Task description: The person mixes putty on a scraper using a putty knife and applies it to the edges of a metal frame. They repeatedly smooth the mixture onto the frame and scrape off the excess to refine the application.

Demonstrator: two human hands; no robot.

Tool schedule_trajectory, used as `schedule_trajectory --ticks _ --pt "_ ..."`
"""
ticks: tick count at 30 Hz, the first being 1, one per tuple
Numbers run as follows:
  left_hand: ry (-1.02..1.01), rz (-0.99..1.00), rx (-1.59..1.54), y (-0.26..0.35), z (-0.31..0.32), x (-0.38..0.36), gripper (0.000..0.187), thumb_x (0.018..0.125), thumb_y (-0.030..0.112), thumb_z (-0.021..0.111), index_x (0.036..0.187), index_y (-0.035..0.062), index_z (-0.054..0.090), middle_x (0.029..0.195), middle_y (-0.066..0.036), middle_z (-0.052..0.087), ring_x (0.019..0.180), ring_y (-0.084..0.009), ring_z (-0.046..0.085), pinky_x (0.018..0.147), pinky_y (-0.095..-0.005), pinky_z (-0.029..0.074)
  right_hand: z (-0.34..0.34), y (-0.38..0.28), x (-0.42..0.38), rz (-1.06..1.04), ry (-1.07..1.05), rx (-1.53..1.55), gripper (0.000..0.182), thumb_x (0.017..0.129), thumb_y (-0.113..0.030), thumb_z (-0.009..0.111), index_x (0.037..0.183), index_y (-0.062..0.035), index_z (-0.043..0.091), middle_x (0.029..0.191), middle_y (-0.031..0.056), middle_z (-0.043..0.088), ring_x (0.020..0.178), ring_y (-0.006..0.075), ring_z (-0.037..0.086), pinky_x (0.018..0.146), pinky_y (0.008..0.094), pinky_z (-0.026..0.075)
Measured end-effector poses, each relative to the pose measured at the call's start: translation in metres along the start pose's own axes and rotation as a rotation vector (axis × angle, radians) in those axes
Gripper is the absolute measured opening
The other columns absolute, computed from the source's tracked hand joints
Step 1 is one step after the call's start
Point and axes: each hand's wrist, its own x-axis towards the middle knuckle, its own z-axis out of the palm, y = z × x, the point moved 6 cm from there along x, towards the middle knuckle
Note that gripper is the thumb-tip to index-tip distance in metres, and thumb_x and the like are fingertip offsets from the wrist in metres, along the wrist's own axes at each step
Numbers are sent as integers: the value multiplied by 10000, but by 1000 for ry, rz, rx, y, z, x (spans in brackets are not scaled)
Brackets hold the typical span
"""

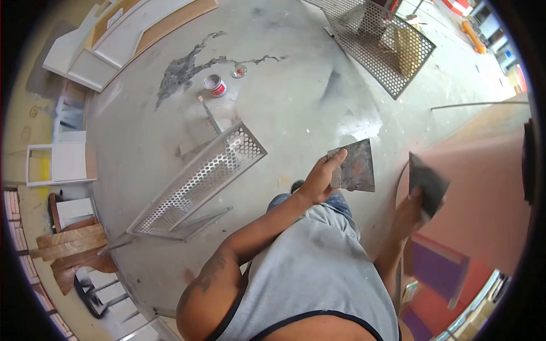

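Note:
My left hand (324, 177) is closed on a flat, stained grey plate (355, 166), thumb on top, held in front of my body. To its right, my right hand (408, 215) grips a smaller dark flat plate (427, 183), tilted beside a large pinkish curved surface (483, 187). The two plates are apart. Both look like thin spreading blades, though their exact kind is unclear. The fingers under each plate are mostly hidden.
A perforated metal piece (196, 181) lies on the floor at the left, another (381, 42) at the upper right. Beyond stand an open can (215, 85) and a round lid (239, 71). White panelled furniture (96, 67) is at the upper left, stacked wood (74, 243) below it.

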Motion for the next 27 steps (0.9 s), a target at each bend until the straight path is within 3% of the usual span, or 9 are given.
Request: schedule_trajectory --ticks 2,5,10,12,17,19,22,23,27 --pt "8 -195 -427 4 12 29 376 960 369 557 1130 35 595 952 -64 674 799 -134 662 688 -294 554 32 -1 7 -280 -507 -78 240 774 -31 669 954 -46 510 957 128 525 941 245 526 874 436 497" --pt "-12 -105 -463 21 18 83 332 950 295 551 1143 26 576 962 -79 663 789 -162 665 687 -308 560 57 75 17 10 -810 85 286 726 -126 684 942 -88 500 946 129 502 948 268 518 904 446 453" --pt "-57 42 -212 65 9 168 213 917 157 558 1073 17 598 930 -80 664 822 -169 663 729 -308 567 125 202 93 -196 -1001 -527 459 758 121 589 1147 -83 460 1182 173 448 1108 323 489 934 398 424" --pt "-23 59 -154 81 21 195 210 916 171 565 1053 16 600 931 -75 662 831 -160 662 735 -307 567 138 236 131 -24 -962 -351 467 775 143 573 1171 -75 456 1190 178 455 1114 341 490 936 434 424" --pt "217 207 -513 119 21 272 230 921 200 576 1058 17 603 922 -75 660 847 -149 660 736 -304 571 186 240 182 -296 -911 337 318 812 -142 662 1073 -39 512 1137 162 502 1070 270 513 916 405 436" --pt "197 259 -516 121 12 289 222 930 181 577 1035 -10 611 962 -83 662 888 -155 654 776 -312 559 201 307 176 -112 -900 138 412 768 -248 708 1059 -11 538 1136 171 512 1079 259 502 942 394 408" --pt "115 333 -129 133 0 310 216 933 166 575 1028 -23 619 981 -89 661 897 -161 652 801 -320 544 298 363 202 -96 -1362 -212 388 779 -81 660 1131 -13 512 1241 171 423 1134 264 458 966 372 396" --pt "156 357 -165 141 -3 318 205 929 151 585 1046 -14 614 966 -81 659 891 -166 651 800 -326 538 307 366 210 215 -1235 -116 392 798 -68 637 1161 -34 494 1241 152 408 1118 261 466 953 388 408" --pt "349 566 -686 185 -57 352 197 939 154 572 1062 1 597 979 -49 635 868 -133 631 757 -289 534 345 337 227 -264 -1038 253 313 932 -39 510 1213 -170 462 1162 127 427 1039 281 493 894 393 462"
